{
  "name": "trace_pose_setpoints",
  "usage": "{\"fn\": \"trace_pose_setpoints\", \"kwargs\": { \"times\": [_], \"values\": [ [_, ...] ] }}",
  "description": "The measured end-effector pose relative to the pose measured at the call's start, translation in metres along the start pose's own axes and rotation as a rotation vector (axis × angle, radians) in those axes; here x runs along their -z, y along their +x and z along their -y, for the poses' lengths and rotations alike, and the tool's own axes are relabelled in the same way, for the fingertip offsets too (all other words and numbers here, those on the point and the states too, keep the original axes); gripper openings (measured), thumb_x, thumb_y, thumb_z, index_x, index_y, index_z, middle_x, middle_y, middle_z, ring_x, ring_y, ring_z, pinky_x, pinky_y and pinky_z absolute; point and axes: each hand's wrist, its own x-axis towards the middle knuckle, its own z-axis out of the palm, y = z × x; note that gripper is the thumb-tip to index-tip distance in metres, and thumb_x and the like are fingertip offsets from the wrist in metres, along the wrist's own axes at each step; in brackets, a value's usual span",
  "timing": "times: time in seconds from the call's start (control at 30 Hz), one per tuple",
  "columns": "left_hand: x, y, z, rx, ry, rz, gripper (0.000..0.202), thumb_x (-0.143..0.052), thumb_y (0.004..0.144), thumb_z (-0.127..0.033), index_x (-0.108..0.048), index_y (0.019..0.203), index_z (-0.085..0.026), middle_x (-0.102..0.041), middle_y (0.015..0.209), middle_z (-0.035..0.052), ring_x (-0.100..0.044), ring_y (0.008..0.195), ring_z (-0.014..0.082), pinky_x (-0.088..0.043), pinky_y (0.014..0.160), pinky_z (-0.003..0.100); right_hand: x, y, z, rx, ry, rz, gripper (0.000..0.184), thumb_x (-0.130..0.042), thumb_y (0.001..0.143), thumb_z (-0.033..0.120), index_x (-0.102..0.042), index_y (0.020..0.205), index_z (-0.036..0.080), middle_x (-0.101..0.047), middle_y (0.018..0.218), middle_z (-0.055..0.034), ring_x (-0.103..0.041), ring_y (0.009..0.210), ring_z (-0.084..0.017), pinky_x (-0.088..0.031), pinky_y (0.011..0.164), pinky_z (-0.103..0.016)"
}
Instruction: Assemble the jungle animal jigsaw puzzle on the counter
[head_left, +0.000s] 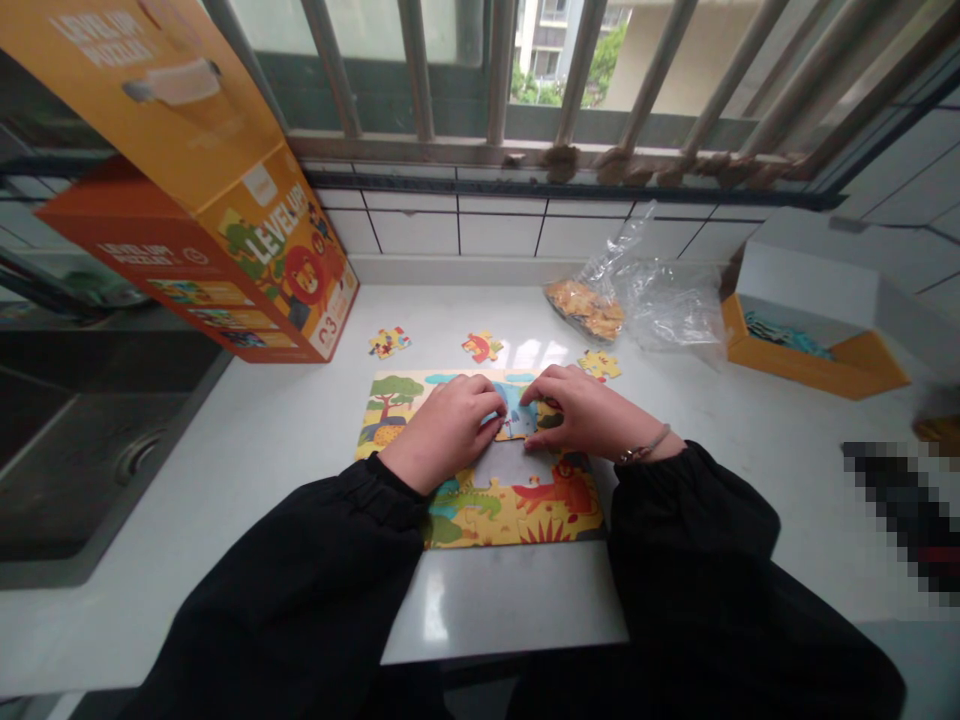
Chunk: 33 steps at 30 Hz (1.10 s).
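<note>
While my black sleeves (300, 590) reach in from below, a thin bracelet (643, 449) circles my right wrist. My left hand (442, 430) and right hand (589, 412) lean in from either side, fingers curved downward and nearly meeting over a blue puzzle piece (514, 415). Both hands touch that piece, but I cannot tell whether they pinch it or only press on it. It lies in the upper middle of the jigsaw puzzle (510, 515), which sits flat on the white counter (255, 480) directly beneath my hands. A bare patch of counter (510, 465) shows through the puzzle just below my fingers.

Beyond my hands lie three loose pieces, one ahead and to the left (389, 342), one straight ahead (481, 346) and one ahead and to the right (598, 365). Farther to the right are a clear plastic bag (667, 305) with a tan heap inside and an open orange-lined box (814, 350) with something blue in it. To the left of my hands, a tilted orange LEVEL UP! box (210, 190) stands on the counter, with a dark sink (97, 450) beyond the counter's edge. Straight ahead are a tiled wall (457, 230) and a barred window (577, 80).
</note>
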Motion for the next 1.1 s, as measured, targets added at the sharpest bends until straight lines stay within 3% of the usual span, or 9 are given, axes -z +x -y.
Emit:
{"fn": "trace_pose_setpoints", "kwargs": {
  "times": [0.23,0.3,0.4,0.5,0.77,0.87,1.1],
  "values": [
    [0.003,0.001,-0.002,-0.011,-0.006,0.018,0.009,-0.069,0.104,-0.025,-0.077,0.105,-0.023,-0.072,0.111,0.0091,-0.066,0.104,0.0266,-0.053,0.094,0.043,0.002,0.000,0.003,0.013,0.003,-0.018,0.047,-0.102,0.078,0.047,-0.080,0.114,0.027,-0.072,0.115,-0.0091,-0.066,0.112,-0.031,-0.054,0.096,-0.045],
    [0.004,0.001,-0.003,-0.010,0.000,0.026,0.009,-0.069,0.104,-0.025,-0.078,0.104,-0.023,-0.072,0.111,0.0093,-0.066,0.103,0.0268,-0.053,0.094,0.043,0.003,0.000,0.005,0.026,0.002,-0.034,0.035,-0.096,0.087,0.044,-0.080,0.112,0.025,-0.072,0.112,-0.0094,-0.067,0.110,-0.030,-0.055,0.095,-0.044],
    [0.005,0.001,-0.005,-0.005,0.006,0.036,0.010,-0.069,0.104,-0.024,-0.079,0.105,-0.022,-0.072,0.113,0.0101,-0.066,0.104,0.0272,-0.054,0.095,0.043,0.005,0.001,0.007,0.010,-0.015,-0.071,0.009,-0.078,0.099,0.023,-0.081,0.107,0.022,-0.074,0.109,-0.0093,-0.069,0.105,-0.026,-0.054,0.094,-0.040],
    [0.006,0.001,-0.006,-0.002,0.009,0.038,0.011,-0.069,0.103,-0.024,-0.079,0.107,-0.022,-0.072,0.114,0.0099,-0.066,0.105,0.0270,-0.054,0.097,0.044,0.005,0.002,0.008,-0.065,-0.053,-0.101,0.024,-0.065,0.096,0.007,-0.084,0.102,0.021,-0.076,0.105,-0.0094,-0.070,0.102,-0.025,-0.054,0.093,-0.037],
    [0.007,0.001,-0.006,0.008,0.025,0.051,0.012,-0.069,0.103,-0.024,-0.080,0.107,-0.023,-0.072,0.114,0.0095,-0.066,0.105,0.0268,-0.054,0.097,0.044,0.007,0.003,0.010,-0.091,-0.067,-0.138,0.034,-0.060,0.095,0.004,-0.089,0.091,0.022,-0.078,0.099,-0.0078,-0.070,0.089,-0.020,-0.052,0.086,-0.032],
    [0.007,0.001,-0.007,0.005,0.029,0.053,0.012,-0.068,0.104,-0.025,-0.080,0.107,-0.023,-0.072,0.114,0.0098,-0.066,0.105,0.0271,-0.054,0.096,0.044,0.006,0.003,0.008,-0.092,-0.053,-0.089,0.037,-0.061,0.091,0.001,-0.089,0.084,0.024,-0.078,0.094,-0.0059,-0.070,0.086,-0.020,-0.051,0.083,-0.031],
    [0.010,0.001,-0.006,0.011,-0.019,0.053,0.015,-0.066,0.104,-0.027,-0.079,0.107,-0.022,-0.073,0.115,0.0105,-0.067,0.108,0.0271,-0.055,0.099,0.044,0.003,0.004,0.005,-0.063,-0.012,-0.106,0.037,-0.061,0.088,0.000,-0.089,0.085,0.025,-0.078,0.095,-0.0049,-0.070,0.084,-0.019,-0.051,0.081,-0.031]
  ]
}}
